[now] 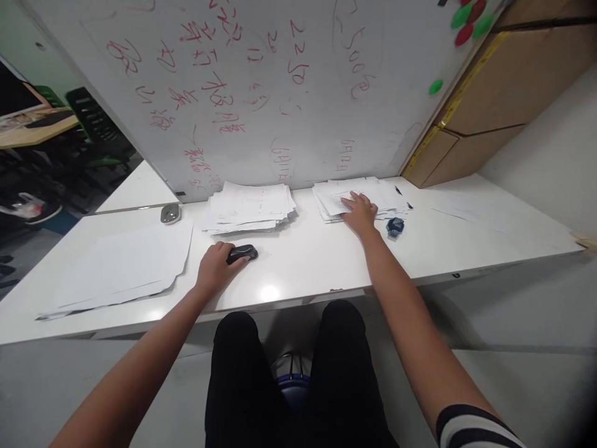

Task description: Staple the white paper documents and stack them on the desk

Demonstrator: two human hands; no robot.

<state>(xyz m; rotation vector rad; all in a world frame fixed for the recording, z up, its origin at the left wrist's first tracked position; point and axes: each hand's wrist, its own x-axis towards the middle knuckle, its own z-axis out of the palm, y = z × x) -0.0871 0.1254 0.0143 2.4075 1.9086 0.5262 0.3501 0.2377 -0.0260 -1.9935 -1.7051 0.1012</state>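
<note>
My left hand (217, 266) is wrapped round a black stapler (243, 252) resting on the white desk. Farther right, my right hand (362, 213) reaches over a stack of printed paper (380, 194). Its thumb and fingers are at the edge of a skewed top sheet of paper (334, 202), which it seems to pinch; the thumb's contact is partly hidden. Between the hands, toward the back, lies a thicker, uneven pile of paper (249, 208). A small dark blue crumpled-looking packet (395, 227) sits just right of my right wrist.
A whiteboard (317, 118) with red writing and magnets stands behind the desk (298, 267). Cardboard boxes (504, 81) are stacked at the right. Large white sheets (125, 264) and a grey rounded object (170, 214) lie at the left. My knees are under the front edge.
</note>
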